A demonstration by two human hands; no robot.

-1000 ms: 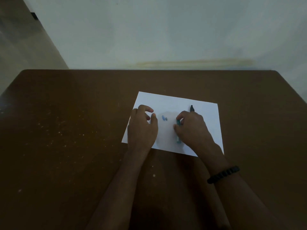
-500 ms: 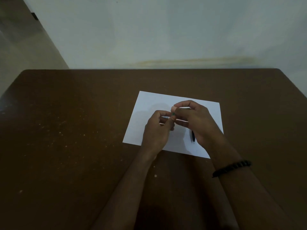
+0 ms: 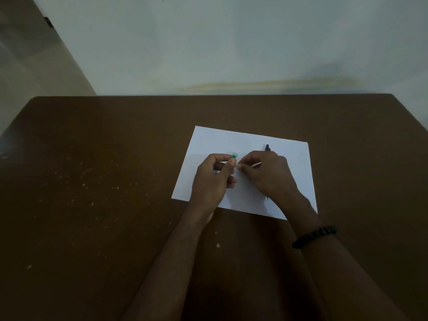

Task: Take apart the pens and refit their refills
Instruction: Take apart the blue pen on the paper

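Green pen part (image 3: 234,155): pinched upright in left hand (image 3: 212,179), tip showing above the fingers. Right hand (image 3: 266,174): just beside it, fingertips closed on something pale and thin, unclear. Black pen (image 3: 267,148): on paper (image 3: 208,144), under right hand, pointing away.

- A dark brown wooden table (image 3: 92,181) with rounded far corners fills most of the view; its top is dotted with small pale specks, thickest on the left.
- A white rectangular sheet of paper (image 3: 231,140) lies flat on the table, right of centre and turned slightly askew.
- A pale grey-white wall (image 3: 231,42) rises behind the table, with a yellowish horizontal stain just above the table's far edge.
- A black beaded bracelet (image 3: 313,236) circles a wrist.
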